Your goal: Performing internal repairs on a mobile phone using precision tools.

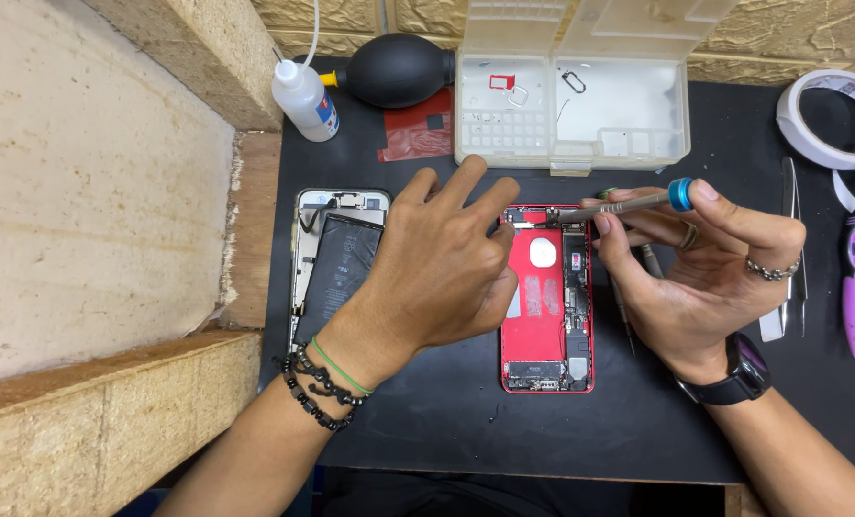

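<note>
Only 1 view: a head-worn camera looking steeply down at the bench (427, 421) from close above. It faces forward toward the back wall (791, 29), which edges the top.

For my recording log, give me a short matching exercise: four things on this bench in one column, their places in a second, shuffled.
1. screwdriver
2. black air blower
3. tape roll
4. opened phone with battery

A. far right edge of the mat
B. left of the left hand
C. in the right hand
D. back of the mat, beside the white bottle

Pairs: 1-C, 2-D, 3-A, 4-B
</note>
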